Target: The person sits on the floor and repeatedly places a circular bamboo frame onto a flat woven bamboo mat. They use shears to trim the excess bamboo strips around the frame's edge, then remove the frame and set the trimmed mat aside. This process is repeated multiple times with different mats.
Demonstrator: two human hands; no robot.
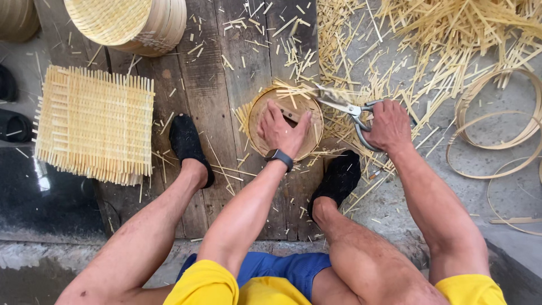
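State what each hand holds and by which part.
Right hand grips scissors by the handle loops. Left hand presses flat inside the round bamboo tray, steadying rather than gripping it.

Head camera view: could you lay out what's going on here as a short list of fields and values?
Setting: wooden boards on the floor, littered with bamboo offcuts
Left hand: pressed flat inside a round bamboo tray
Right hand: gripping scissors, blades at the tray's far rim
Feet: black shoes, one on each side of the tray
Left side: square woven mat, stack of finished trays
Right side: loose bamboo hoops
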